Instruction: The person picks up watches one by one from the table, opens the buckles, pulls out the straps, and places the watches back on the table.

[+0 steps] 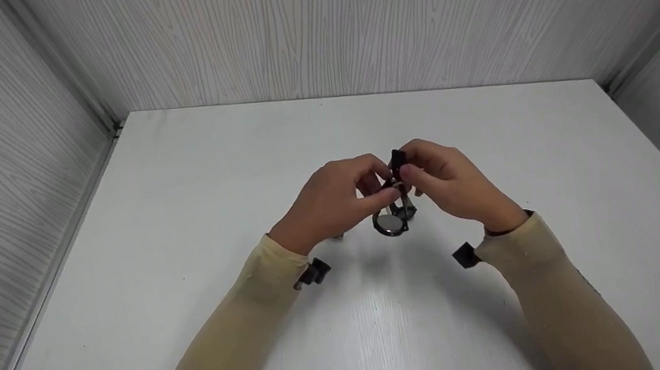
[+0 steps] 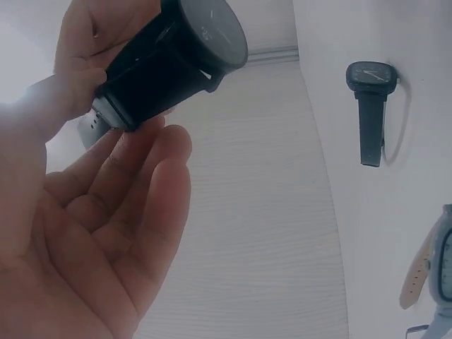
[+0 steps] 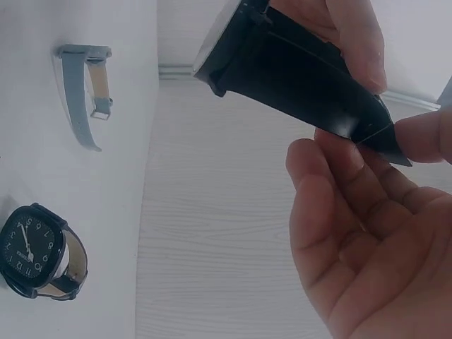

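Note:
Both hands hold a black wristwatch [image 1: 391, 223] up off the table, its round face hanging below and its strap end pointing up. My left hand [image 1: 340, 196] pinches the strap near the buckle, thumb along it in the left wrist view. Opposite, my right hand [image 1: 458, 180] grips the strap tip [image 1: 398, 159] between thumb and fingers. The strap forms a loop behind the watch's dial [image 2: 215, 32]. In the right wrist view, the wide dark strap [image 3: 296, 78] runs down to the right thumb and fingertips, with left fingers behind it.
A dark watch [image 2: 371, 79] and a pale watch with a beige strap [image 2: 417, 279] lie on the white table [image 1: 229, 159]. The right wrist view shows a black square-faced watch [image 3: 30, 244] and one with a grey-blue strap [image 3: 76, 95]. Wood-grain panels [image 1: 290, 36] enclose the table.

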Demonstrator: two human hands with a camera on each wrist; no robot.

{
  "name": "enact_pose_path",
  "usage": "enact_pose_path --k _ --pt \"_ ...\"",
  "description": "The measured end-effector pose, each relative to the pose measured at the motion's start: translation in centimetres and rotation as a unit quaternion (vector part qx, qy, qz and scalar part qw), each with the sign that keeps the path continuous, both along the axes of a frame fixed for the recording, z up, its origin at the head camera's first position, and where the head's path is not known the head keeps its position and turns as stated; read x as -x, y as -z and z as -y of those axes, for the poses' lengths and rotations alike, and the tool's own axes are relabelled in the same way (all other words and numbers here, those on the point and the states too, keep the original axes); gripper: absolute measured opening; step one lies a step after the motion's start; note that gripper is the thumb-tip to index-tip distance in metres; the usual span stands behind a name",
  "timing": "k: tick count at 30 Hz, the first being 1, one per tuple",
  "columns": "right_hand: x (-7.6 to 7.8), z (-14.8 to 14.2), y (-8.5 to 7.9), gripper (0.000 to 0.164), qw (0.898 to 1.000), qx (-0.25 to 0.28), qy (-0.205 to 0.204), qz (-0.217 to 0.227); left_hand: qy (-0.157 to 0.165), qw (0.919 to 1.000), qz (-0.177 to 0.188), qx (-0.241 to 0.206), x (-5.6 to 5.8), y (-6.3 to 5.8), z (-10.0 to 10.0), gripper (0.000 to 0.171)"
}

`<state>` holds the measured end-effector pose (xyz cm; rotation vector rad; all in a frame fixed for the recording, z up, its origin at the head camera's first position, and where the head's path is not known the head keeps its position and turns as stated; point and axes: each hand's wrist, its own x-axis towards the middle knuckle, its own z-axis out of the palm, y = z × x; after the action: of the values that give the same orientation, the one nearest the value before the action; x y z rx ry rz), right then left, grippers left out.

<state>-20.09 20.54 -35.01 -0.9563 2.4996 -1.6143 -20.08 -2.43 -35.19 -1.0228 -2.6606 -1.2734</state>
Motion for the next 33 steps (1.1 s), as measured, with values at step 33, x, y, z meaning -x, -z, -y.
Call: enact_pose_path --k 33 --pt "-0.13 0.12 0.17 0.015 0.997 -0.053 -0.020 -0.052 -0.007 0.9929 0.104 -0.058 -0.44 -0.40 -0.12 0.013"
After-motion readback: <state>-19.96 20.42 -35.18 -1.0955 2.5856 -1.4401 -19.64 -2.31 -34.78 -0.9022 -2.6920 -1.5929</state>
